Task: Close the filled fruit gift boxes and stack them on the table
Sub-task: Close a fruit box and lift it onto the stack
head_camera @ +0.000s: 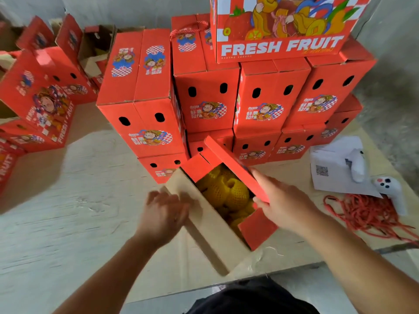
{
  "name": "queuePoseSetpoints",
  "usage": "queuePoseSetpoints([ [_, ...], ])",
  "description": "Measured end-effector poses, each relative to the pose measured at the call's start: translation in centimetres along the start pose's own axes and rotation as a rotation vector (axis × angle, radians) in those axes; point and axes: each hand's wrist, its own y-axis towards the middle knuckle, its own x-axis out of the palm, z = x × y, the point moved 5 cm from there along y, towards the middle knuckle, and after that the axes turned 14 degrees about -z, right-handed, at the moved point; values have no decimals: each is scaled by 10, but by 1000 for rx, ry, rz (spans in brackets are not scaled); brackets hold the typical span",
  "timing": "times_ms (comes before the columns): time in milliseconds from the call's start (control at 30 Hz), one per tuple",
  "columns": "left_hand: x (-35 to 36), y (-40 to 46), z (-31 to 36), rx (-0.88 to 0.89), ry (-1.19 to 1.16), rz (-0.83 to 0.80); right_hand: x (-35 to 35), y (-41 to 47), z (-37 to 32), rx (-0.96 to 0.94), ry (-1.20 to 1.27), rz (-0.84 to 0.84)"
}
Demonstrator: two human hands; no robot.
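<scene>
At the far left, red printed cardboard boxes (43, 105) are seen lying tilted and open on the counter (74, 200), whose surface is pale, flat and faintly scuffed. Further right, closed boxes (229, 96) of the same glossy red card, each a tall rectangular block with two oval holes punched in its end, are stacked in two layers, and a larger box lettered "FRESH FRUIT" (281, 30) is set on top of them. In front of the stack, an open box (215, 225) is found lying on the counter near its front edge, its inner walls of plain brown corrugated card, and it is filled with round fruit (226, 191) wrapped in yellow foam netting. The left hand (165, 214) is laid against the brown left flap (183, 191), fingers loosely bent over its edge; whether the flap is truly gripped cannot be told through the blur. The right hand (283, 200) is seen holding the long red lid flap (235, 168), which is raised at a slant over the fruit, the thumb under it and the fingers along its outer face. At the right, a white sheet of paper (335, 164), a white controller (392, 191) and a tangle of red cord (367, 214) are seen lying on the counter.
</scene>
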Motion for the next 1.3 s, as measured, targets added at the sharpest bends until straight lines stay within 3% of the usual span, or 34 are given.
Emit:
queuePoseSetpoints([
  [67,27,-13,9,-43,-101,-49,-17,11,15,-72,3,-20],
  [133,28,-8,11,-125,-198,54,-30,15,26,-84,16,-12],
  [200,17,12,7,-257,-162,131,-34,12,25,-83,-12,72],
  [267,7,39,2,-344,-165,66,-27,2,19,-80,5,212],
  [367,3,68,3,-264,-415,-126,-13,-14,18,18,187,384],
  [433,2,68,5,-218,-484,-132,-9,-21,25,124,311,466],
  [533,3,55,8,-292,-383,-91,-12,-28,40,232,579,581],
  [600,12,43,14,-407,-175,-165,-7,-31,48,269,760,651],
  [700,20,24,22,-493,-158,-175,25,-32,41,332,905,550],
  [833,9,16,6,-370,-396,5,40,-22,33,382,703,490],
  [933,8,27,-1,-246,-860,193,34,-13,42,406,795,516],
  [1000,17,39,7,-247,-1258,152,33,-9,50,360,990,540],
  [1033,22,45,12,-226,-1316,101,32,-9,54,344,1133,560],
  [1100,31,49,17,-250,-1084,16,30,-6,60,324,1356,557],
  [1167,35,48,11,-338,-813,73,25,-7,60,269,1263,540],
  [1233,29,43,11,-381,-917,198,24,-10,54,200,1025,536],
  [1300,22,41,16,-298,-958,219,24,-13,55,156,893,513],
])
